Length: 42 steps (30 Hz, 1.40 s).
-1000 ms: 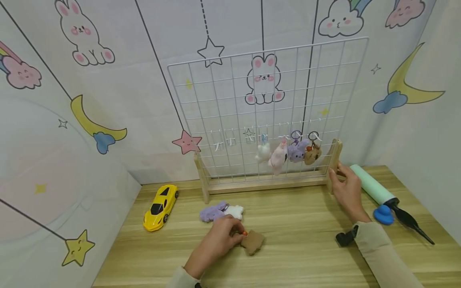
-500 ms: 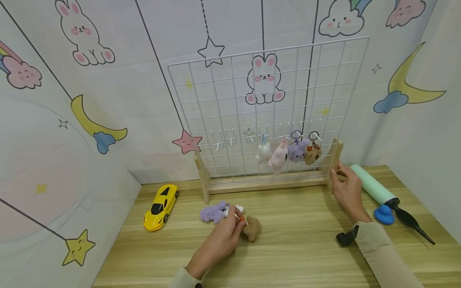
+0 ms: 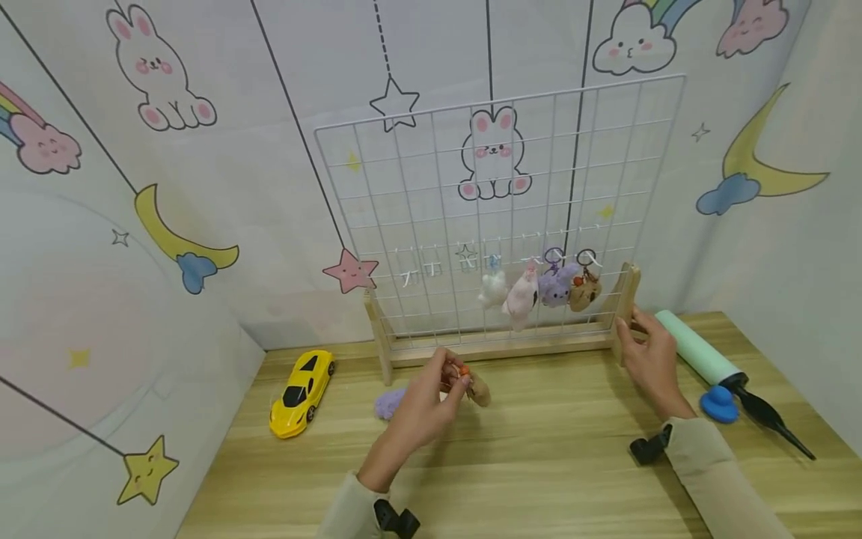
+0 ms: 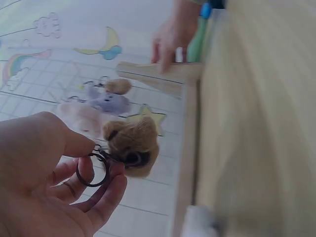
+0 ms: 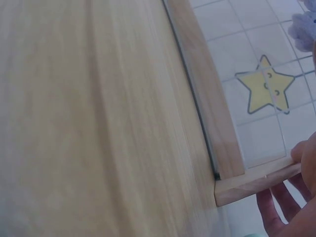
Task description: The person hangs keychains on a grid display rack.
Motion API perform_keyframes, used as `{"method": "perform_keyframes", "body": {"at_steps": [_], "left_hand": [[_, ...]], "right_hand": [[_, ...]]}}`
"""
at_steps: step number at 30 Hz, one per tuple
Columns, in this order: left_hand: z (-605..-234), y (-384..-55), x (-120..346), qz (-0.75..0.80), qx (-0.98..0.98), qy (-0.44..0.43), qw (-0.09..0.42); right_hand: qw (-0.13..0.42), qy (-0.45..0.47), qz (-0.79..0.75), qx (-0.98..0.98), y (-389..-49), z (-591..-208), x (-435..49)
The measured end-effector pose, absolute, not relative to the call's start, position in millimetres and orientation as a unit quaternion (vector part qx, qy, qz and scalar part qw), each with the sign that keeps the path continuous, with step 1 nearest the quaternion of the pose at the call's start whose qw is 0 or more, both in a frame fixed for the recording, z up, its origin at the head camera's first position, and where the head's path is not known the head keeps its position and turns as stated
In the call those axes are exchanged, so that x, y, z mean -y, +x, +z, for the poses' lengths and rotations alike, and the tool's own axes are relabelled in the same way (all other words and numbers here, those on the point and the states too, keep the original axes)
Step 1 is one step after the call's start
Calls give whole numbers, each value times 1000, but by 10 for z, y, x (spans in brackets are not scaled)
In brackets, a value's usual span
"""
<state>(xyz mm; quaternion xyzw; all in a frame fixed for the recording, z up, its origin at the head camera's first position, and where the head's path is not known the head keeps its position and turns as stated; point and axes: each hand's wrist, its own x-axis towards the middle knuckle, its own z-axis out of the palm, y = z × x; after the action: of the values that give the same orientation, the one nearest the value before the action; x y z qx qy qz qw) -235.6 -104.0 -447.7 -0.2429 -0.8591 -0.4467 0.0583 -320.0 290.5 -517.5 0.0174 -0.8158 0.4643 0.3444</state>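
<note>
My left hand (image 3: 426, 408) pinches a brown plush keychain (image 3: 480, 391) just above the table, in front of the rack's base bar. In the left wrist view its dark metal ring (image 4: 77, 174) lies between thumb and fingers, and the brown plush (image 4: 131, 145) hangs beyond the fingertips. A purple plush keychain (image 3: 388, 404) lies on the table, partly hidden behind that hand; a bit of white plush shows beside it. My right hand (image 3: 652, 363) grips the right wooden leg (image 3: 628, 292) of the white wire grid rack (image 3: 512, 221), thumb and fingers on opposite sides.
On the rack's hooks hang plush keychains: white (image 3: 494, 288), pink (image 3: 521, 296), purple (image 3: 556, 287) and brown (image 3: 584, 293). A yellow toy car (image 3: 303, 393) stands at left. To the right lie a green cylinder with a black nozzle (image 3: 700, 348) and a blue knobbed piece (image 3: 718, 404).
My left hand has lifted the brown plush keychain off the table and carried it toward the rack, passing over the white plush. The right hand stays on the rack's leg.
</note>
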Motion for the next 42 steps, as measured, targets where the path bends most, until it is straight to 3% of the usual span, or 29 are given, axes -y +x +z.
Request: {"method": "perform_keyframes", "body": {"at_steps": [7, 16, 42], "left_hand": [[-4150, -2529, 892, -469, 840, -236, 138], [-3930, -2630, 758, -531, 807, -214, 148], [-3728, -2815, 486, -641, 695, -190, 263]], "right_hand": [[343, 2, 455, 822, -3208, -5193, -2905], [343, 10, 453, 822, -3212, -5187, -2902], [346, 7, 449, 824, -3208, -5200, -2911]]}}
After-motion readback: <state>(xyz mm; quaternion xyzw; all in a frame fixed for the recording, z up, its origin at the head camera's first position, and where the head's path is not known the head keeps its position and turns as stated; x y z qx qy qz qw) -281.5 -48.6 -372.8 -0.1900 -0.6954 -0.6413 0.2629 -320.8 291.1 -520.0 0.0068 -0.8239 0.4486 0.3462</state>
